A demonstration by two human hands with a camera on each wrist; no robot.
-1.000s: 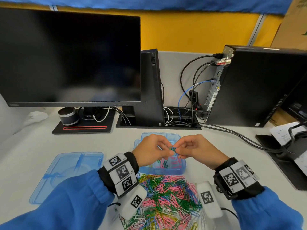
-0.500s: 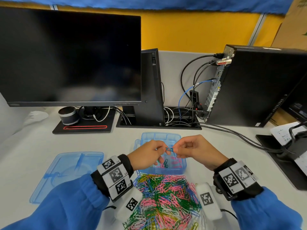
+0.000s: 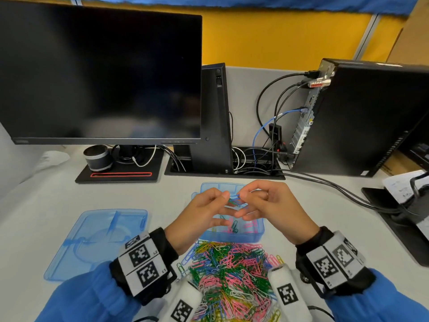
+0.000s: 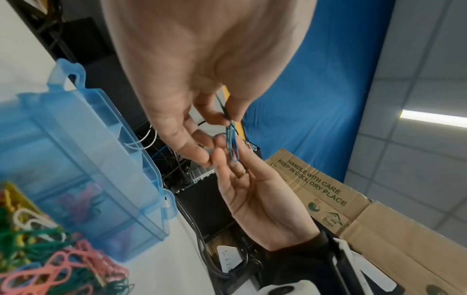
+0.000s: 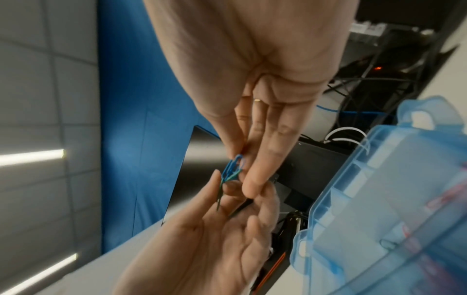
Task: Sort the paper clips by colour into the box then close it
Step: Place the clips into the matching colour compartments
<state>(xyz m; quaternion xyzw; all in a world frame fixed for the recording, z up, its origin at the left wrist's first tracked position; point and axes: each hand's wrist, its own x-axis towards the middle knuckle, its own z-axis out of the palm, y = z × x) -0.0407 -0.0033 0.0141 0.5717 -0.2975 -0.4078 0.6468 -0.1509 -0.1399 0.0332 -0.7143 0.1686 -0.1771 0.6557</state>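
Observation:
Both hands hover over the open blue box [image 3: 232,238], which has pink clips [image 3: 249,226] and a green clip [image 3: 235,225] in its front compartments. My left hand [image 3: 222,197] pinches a green paper clip [image 4: 225,111] between thumb and forefinger. It is hooked into a blue paper clip [image 4: 233,144], pinched by my right hand [image 3: 242,196]. The linked pair [image 3: 234,200] spans the gap between the hands; the right wrist view shows the blue clip [image 5: 235,163] and the green clip [image 5: 219,192]. The other fingers of both hands are spread below. A mixed pile of coloured clips [image 3: 229,275] lies in front of the box.
The box's blue lid [image 3: 97,238] lies flat on the desk to the left. Behind stand a monitor [image 3: 99,73], a small speaker [image 3: 97,158], a cable tray [image 3: 255,166] and a computer tower [image 3: 362,117]. Cables [image 3: 336,189] run right toward a black stand [image 3: 399,219].
The hands stay over the box with the linked clips between them. The lower fingers of both hands have uncurled and spread under the clips.

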